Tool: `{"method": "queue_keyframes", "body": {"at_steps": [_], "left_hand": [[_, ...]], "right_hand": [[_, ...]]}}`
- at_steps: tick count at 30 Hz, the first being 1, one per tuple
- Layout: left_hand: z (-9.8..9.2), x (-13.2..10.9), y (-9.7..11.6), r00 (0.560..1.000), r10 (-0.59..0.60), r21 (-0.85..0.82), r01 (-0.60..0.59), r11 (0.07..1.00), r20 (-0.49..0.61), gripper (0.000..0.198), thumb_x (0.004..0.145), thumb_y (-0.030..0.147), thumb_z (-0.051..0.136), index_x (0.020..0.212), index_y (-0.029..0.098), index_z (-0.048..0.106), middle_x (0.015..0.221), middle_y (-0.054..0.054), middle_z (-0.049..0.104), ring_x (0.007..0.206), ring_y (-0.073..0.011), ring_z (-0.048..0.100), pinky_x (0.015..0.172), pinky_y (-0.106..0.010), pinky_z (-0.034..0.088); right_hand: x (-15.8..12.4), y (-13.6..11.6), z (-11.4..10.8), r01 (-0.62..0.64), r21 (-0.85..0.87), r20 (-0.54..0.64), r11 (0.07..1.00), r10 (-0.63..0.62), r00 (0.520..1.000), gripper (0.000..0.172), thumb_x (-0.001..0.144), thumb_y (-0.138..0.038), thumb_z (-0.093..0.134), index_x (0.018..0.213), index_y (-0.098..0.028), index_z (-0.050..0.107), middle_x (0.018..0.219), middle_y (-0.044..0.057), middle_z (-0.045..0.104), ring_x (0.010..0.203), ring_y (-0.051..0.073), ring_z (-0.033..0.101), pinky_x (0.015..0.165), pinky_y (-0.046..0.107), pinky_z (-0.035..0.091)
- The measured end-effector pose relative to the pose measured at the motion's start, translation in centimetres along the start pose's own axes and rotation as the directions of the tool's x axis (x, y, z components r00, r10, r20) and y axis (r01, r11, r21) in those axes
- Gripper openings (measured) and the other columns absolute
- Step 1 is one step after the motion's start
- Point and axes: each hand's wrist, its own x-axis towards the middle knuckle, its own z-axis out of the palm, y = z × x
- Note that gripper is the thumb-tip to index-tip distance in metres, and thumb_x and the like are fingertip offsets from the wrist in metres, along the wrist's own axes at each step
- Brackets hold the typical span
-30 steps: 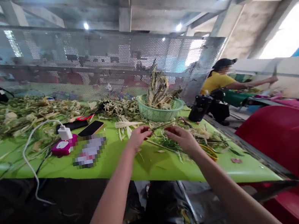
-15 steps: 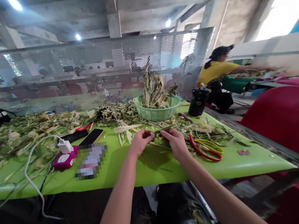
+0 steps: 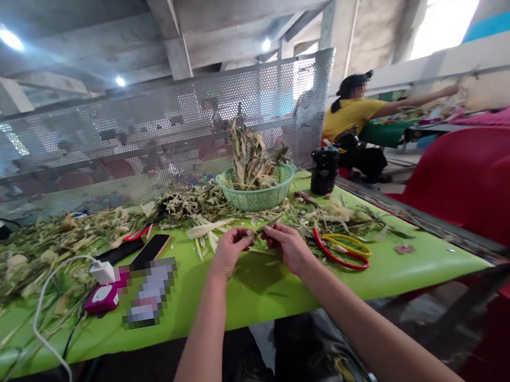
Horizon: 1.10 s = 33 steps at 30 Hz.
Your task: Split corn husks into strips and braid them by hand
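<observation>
My left hand [image 3: 229,252] pinches one end of a thin green-brown plant strip [image 3: 258,232], thumb against fingertips. The strip's other part is gripped by my right hand [image 3: 290,246], also closed in a pinch. Both hands hover close together above the green table cover [image 3: 263,295]. Beyond them lie loose pale husk strips [image 3: 207,228] and plant scraps. A tool with red and yellow looped handles [image 3: 344,250] rests just right of my right hand; its working end is hard to make out. The strip's exact kind is too small to tell.
Behind the hands stands a green basket [image 3: 260,198] of dried husks, beside a black container [image 3: 324,171]. Leaf heaps [image 3: 48,247] cover the left side. A phone [image 3: 151,251], magenta device [image 3: 102,299] and white cable [image 3: 44,337] lie left. A person [image 3: 354,114] works at right, past red chairs [image 3: 474,178].
The view has turned slightly right and up, so most things sit farther left. My hands have drawn a little closer together, still holding the strip. The other person's arm has shifted.
</observation>
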Motion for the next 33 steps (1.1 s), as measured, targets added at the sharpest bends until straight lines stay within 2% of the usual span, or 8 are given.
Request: {"method": "queue_keyframes", "body": {"at_steps": [3,7,12,17,23,29,33], "left_hand": [[0.12,0.06,0.0,1.0,-0.006,0.002,0.006,1.0,-0.027,0.035,0.069,0.035,0.075,0.096,0.016,0.064,0.087,-0.002,0.065,0.08,-0.0134,0.058,0.074,-0.026,0.044],[0.16,0.28,-0.27,1.0,-0.002,-0.001,0.002,1.0,-0.021,0.036,0.063,0.031,0.079,0.092,0.015,0.063,0.083,-0.001,0.064,0.078,-0.0137,0.057,0.074,-0.028,0.045],[-0.08,0.23,-0.24,0.996,-0.048,-0.026,0.046,0.999,-0.079,0.027,0.068,0.029,0.073,0.089,0.017,0.063,0.078,-0.001,0.063,0.076,-0.0146,0.059,0.072,-0.029,0.045],[-0.04,0.18,-0.23,0.999,-0.047,0.058,0.047,0.997,0.007,0.038,0.068,0.037,0.075,0.099,0.016,0.065,0.079,-0.002,0.064,0.071,-0.0132,0.057,0.07,-0.027,0.043],[0.03,0.26,-0.41,1.0,-0.002,0.161,0.001,0.987,0.003,0.034,0.071,0.044,0.072,0.087,0.015,0.064,0.07,0.0,0.061,0.064,-0.0108,0.052,0.065,-0.024,0.039],[0.11,0.27,-0.28,0.998,-0.01,0.026,0.012,1.0,-0.067,0.031,0.07,0.043,0.073,0.079,0.015,0.061,0.068,0.001,0.059,0.063,-0.0103,0.052,0.065,-0.025,0.041],[0.0,0.43,-0.48,0.989,-0.025,-0.076,0.014,0.997,-0.145,0.031,0.068,0.04,0.074,0.08,0.015,0.061,0.071,0.0,0.06,0.062,-0.0095,0.053,0.064,-0.024,0.043]], "right_hand": [[-0.1,0.01,0.0,0.018,0.014,0.004,1.0,-0.019,1.0,0.03,0.065,-0.04,0.081,0.066,-0.018,0.061,0.062,-0.002,0.058,0.053,0.009,0.046,0.05,0.023,0.033],[-0.13,-0.12,0.09,0.045,0.017,0.004,0.999,-0.045,0.999,0.026,0.064,-0.039,0.081,0.069,-0.018,0.066,0.065,-0.001,0.061,0.054,0.009,0.045,0.05,0.023,0.033],[-0.01,-0.56,-0.01,0.094,0.07,-0.127,0.993,-0.085,0.988,0.028,0.06,-0.041,0.083,0.07,-0.02,0.068,0.066,-0.001,0.064,0.053,0.009,0.045,0.05,0.024,0.033],[-0.06,-0.59,-0.01,0.128,0.009,-0.125,0.992,-0.126,0.984,0.029,0.059,-0.042,0.082,0.065,-0.019,0.065,0.064,-0.001,0.062,0.052,0.01,0.044,0.05,0.025,0.032],[-0.17,-0.47,0.2,0.135,-0.075,-0.131,0.988,-0.144,0.981,0.036,0.058,-0.047,0.082,0.062,-0.019,0.059,0.059,-0.003,0.059,0.05,0.01,0.043,0.051,0.026,0.032],[-0.24,-0.34,0.24,0.157,-0.128,-0.103,0.979,-0.17,0.98,0.037,0.06,-0.047,0.08,0.06,-0.019,0.057,0.057,-0.003,0.056,0.051,0.01,0.042,0.053,0.025,0.033],[-0.47,-0.45,0.49,0.182,-0.172,-0.019,0.968,-0.188,0.982,0.035,0.062,-0.045,0.08,0.059,-0.019,0.056,0.056,-0.004,0.053,0.053,0.011,0.043,0.055,0.026,0.033]]}}
